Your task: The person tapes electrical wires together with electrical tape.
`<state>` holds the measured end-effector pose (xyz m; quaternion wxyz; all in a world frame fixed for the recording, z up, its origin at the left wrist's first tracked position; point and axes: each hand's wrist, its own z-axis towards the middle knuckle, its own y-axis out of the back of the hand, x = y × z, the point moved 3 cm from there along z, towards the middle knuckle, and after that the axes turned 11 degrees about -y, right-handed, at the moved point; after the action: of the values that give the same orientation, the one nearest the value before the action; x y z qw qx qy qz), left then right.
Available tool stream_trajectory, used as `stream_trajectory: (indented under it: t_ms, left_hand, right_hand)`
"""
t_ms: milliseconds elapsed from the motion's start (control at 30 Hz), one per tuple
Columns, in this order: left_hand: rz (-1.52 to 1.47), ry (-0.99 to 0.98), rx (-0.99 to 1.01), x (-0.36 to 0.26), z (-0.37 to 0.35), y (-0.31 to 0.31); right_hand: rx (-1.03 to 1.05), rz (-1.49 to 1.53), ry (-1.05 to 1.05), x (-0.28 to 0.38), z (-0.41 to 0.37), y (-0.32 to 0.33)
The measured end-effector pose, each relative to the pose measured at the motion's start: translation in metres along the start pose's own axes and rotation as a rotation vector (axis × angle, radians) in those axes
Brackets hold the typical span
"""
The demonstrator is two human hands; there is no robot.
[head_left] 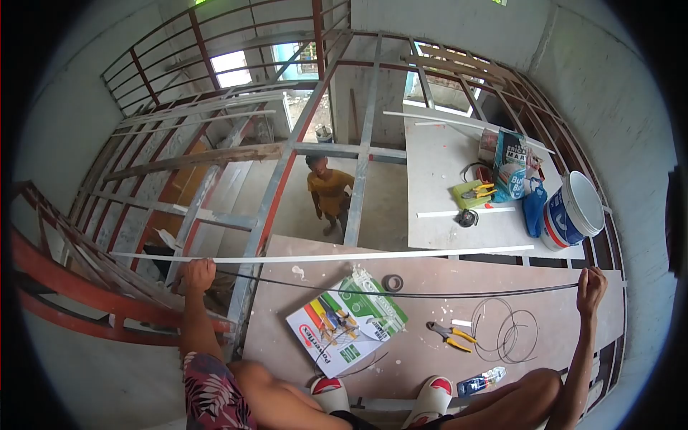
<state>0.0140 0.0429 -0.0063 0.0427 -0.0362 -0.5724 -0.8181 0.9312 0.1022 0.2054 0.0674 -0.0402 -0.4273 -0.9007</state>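
The brown board (430,351) lies across the steel frame beneath the person. A black cable (401,294) runs taut over it from nine to three o'clock. The left hand (199,273) is fisted around its nine o'clock end, and the right hand (592,285) is closed on the three o'clock end. Pliers (450,334) lie on the board toward five o'clock.

We are in a house that is being built. Metal beams (365,136) make a bare frame between rough grey walls (616,93). Our left hand (199,274) and right hand (592,287) grip a black wire (394,292). Near the right hand lie pliers (451,335) and wire loops (505,333) on a board (566,322). A paint bucket (573,211) stands just beyond it.
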Motion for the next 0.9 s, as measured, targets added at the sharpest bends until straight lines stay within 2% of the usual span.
stream_trajectory:
  t_ms: [167,233,267,333,367,467,500,567,667,733,800,900]
  left_hand:
    - [-0.006,-0.012,-0.010,-0.004,0.003,0.001]
    - [-0.072,0.030,0.034,-0.004,0.005,0.004]
    - [-0.072,0.032,0.038,-0.006,0.006,0.004]
    - [-0.043,0.056,0.040,-0.005,0.006,0.003]
    - [-0.043,0.056,0.040,-0.004,0.007,0.003]
    - [-0.090,0.080,0.061,0.001,0.006,-0.007]
    - [-0.154,0.050,0.028,0.002,0.009,-0.012]
    - [-0.216,0.019,-0.005,0.007,0.012,-0.018]
    - [-0.255,-0.031,-0.037,-0.003,0.019,-0.013]
    - [-0.252,0.001,0.025,-0.007,0.020,-0.014]
    - [-0.236,0.007,0.050,-0.016,0.015,-0.012]
    - [-0.212,-0.019,0.025,-0.014,0.029,-0.017]
  right_hand:
    - [0.039,0.101,-0.069,-0.014,-0.001,-0.004]
    - [-0.016,0.372,-0.271,-0.030,-0.006,-0.013]
    - [-0.012,0.371,-0.270,-0.036,-0.007,-0.012]
    - [0.121,0.364,-0.449,-0.041,-0.004,-0.010]
    - [0.121,0.364,-0.449,-0.040,-0.004,-0.009]
    - [0.157,1.037,-0.543,-0.045,-0.001,-0.014]
    - [0.158,1.037,-0.544,-0.046,0.001,-0.013]
    - [0.224,1.332,-0.573,-0.045,0.006,-0.011]
    - [0.183,1.362,-0.603,-0.053,0.007,-0.013]
    - [0.169,1.349,-0.613,-0.053,0.004,-0.015]
    - [0.064,1.251,-0.755,-0.056,-0.002,-0.019]
    - [-0.007,1.238,-0.790,-0.078,-0.008,-0.025]
